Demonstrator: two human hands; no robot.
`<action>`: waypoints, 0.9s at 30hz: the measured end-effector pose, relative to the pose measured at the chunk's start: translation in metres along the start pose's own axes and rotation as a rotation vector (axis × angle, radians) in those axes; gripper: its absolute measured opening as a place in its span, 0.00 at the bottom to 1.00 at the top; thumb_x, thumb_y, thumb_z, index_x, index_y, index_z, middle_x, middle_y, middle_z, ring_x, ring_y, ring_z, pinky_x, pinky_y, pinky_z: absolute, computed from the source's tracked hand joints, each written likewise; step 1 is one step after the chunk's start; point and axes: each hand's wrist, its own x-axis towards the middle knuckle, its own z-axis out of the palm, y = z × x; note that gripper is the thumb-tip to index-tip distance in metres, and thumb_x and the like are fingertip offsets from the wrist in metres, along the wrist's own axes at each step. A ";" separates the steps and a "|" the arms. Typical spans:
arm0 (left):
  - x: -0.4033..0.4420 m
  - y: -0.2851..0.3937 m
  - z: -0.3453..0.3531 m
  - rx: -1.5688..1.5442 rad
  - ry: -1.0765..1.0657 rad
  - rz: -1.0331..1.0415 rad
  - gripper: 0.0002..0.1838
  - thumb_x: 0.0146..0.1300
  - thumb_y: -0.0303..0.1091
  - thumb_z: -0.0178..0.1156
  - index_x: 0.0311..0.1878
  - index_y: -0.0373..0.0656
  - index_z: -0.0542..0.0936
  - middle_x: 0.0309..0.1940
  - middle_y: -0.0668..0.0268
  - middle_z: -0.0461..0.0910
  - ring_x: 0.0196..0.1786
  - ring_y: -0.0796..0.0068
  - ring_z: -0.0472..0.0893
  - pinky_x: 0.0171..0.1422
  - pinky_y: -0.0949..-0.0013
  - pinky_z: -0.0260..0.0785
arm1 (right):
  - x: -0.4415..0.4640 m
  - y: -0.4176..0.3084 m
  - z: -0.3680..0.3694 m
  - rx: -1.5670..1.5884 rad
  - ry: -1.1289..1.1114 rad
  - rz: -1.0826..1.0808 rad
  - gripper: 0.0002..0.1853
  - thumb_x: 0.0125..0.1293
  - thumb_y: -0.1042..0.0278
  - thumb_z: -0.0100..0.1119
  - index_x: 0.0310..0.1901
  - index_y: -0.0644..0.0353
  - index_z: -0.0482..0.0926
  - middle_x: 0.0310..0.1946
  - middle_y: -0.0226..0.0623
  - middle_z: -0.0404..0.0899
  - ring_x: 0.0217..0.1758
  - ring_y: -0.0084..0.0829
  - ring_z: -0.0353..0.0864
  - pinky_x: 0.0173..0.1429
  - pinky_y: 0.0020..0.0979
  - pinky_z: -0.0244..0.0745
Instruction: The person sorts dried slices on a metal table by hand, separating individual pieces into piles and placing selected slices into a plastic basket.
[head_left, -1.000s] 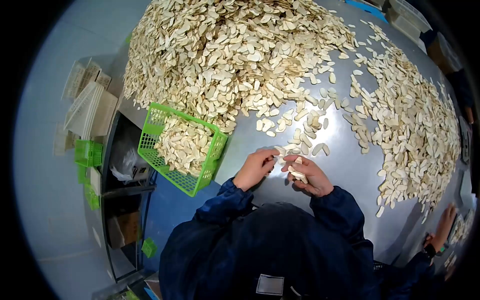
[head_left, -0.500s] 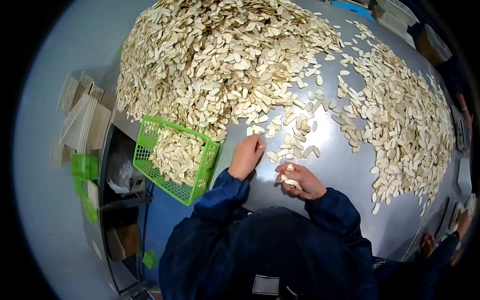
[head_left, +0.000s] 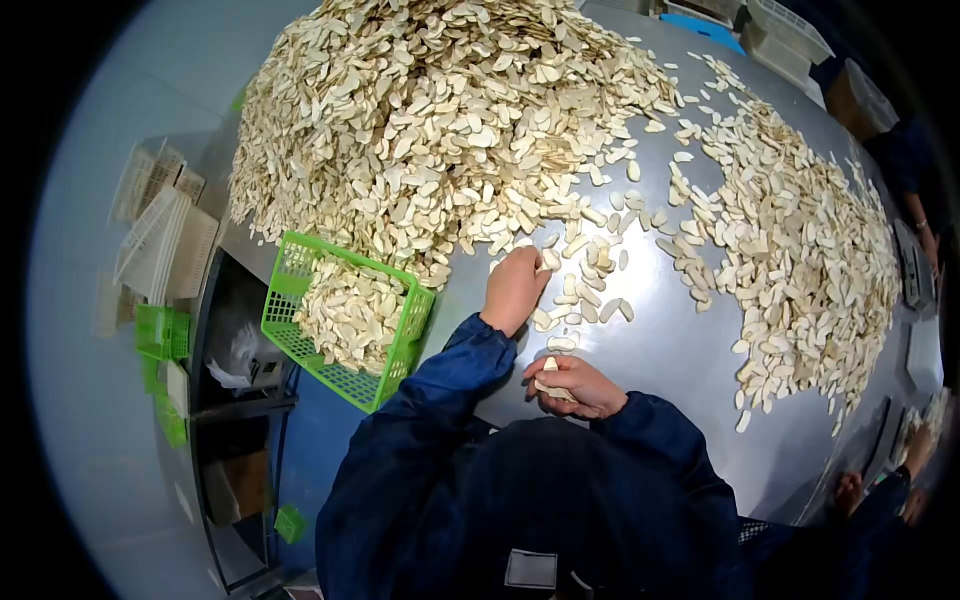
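Pale, flat oval slices, apparently dried, form a big heap (head_left: 430, 120) on the metal table (head_left: 680, 370). My left hand (head_left: 514, 290) is closed at the near edge of the heap, its fingertips pinched at a pale slice (head_left: 549, 260). Closer to my body, my right hand (head_left: 585, 388) curls around a few pale slices (head_left: 553, 382). A small scattered group of slices (head_left: 580, 290) lies just beyond and right of my hands. To the left, a green plastic basket (head_left: 415, 325) stands tilted, partly filled with the same slices.
A second spread of slices (head_left: 800, 250) covers the table's right side. White trays (head_left: 165, 240) and a dark shelf rack (head_left: 200, 405) stand at left. Another person's hand (head_left: 848, 492) shows at lower right, and clear plastic boxes (head_left: 785, 40) sit at the far right.
My left hand has moved forward and right to the loose slices. My right hand has shifted slightly left and nearer my body, still holding slices. The view has shifted slightly.
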 end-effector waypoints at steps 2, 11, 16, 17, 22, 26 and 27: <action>0.001 -0.001 0.001 0.013 0.004 0.018 0.07 0.57 0.32 0.62 0.33 0.41 0.75 0.31 0.58 0.76 0.37 0.53 0.78 0.40 0.56 0.70 | -0.003 -0.004 0.000 0.037 0.013 -0.017 0.10 0.68 0.70 0.53 0.48 0.62 0.72 0.35 0.41 0.77 0.22 0.20 0.72 0.17 0.16 0.59; -0.043 0.022 -0.046 -0.558 -0.410 -0.041 0.08 0.57 0.29 0.64 0.35 0.36 0.78 0.22 0.61 0.78 0.27 0.72 0.78 0.34 0.71 0.69 | -0.009 -0.011 -0.009 0.252 0.023 -0.167 0.14 0.73 0.61 0.47 0.51 0.63 0.71 0.37 0.44 0.79 0.24 0.22 0.76 0.15 0.16 0.58; -0.029 -0.012 -0.026 -0.356 -0.221 0.090 0.11 0.56 0.27 0.62 0.44 0.39 0.80 0.28 0.59 0.77 0.31 0.64 0.78 0.37 0.65 0.70 | -0.008 -0.008 -0.004 0.118 0.045 -0.135 0.15 0.73 0.61 0.48 0.51 0.63 0.72 0.40 0.45 0.79 0.28 0.24 0.80 0.16 0.16 0.58; -0.021 -0.011 -0.023 -0.273 -0.154 0.142 0.12 0.56 0.26 0.61 0.45 0.40 0.80 0.30 0.59 0.77 0.32 0.62 0.78 0.37 0.63 0.70 | -0.005 -0.003 -0.009 0.116 -0.026 -0.124 0.13 0.71 0.65 0.51 0.50 0.64 0.73 0.39 0.44 0.79 0.29 0.23 0.79 0.16 0.16 0.58; 0.007 -0.004 -0.007 -0.041 -0.117 0.208 0.10 0.56 0.26 0.60 0.42 0.45 0.80 0.33 0.60 0.74 0.38 0.56 0.77 0.42 0.59 0.70 | -0.003 -0.002 -0.002 0.045 0.033 -0.077 0.11 0.69 0.68 0.54 0.48 0.64 0.73 0.36 0.41 0.78 0.27 0.21 0.78 0.16 0.16 0.59; 0.007 -0.015 -0.001 -0.073 -0.055 0.227 0.08 0.54 0.30 0.63 0.37 0.42 0.78 0.32 0.60 0.73 0.37 0.56 0.78 0.39 0.59 0.70 | -0.005 -0.005 -0.005 0.009 0.055 -0.116 0.10 0.69 0.68 0.53 0.47 0.64 0.74 0.36 0.40 0.79 0.26 0.21 0.77 0.17 0.16 0.60; 0.004 -0.014 -0.007 -0.098 -0.063 0.205 0.09 0.53 0.30 0.65 0.37 0.41 0.78 0.31 0.59 0.75 0.35 0.58 0.78 0.37 0.61 0.70 | -0.006 -0.006 -0.006 0.020 0.063 -0.121 0.09 0.69 0.68 0.53 0.47 0.63 0.74 0.36 0.40 0.79 0.26 0.21 0.77 0.17 0.16 0.60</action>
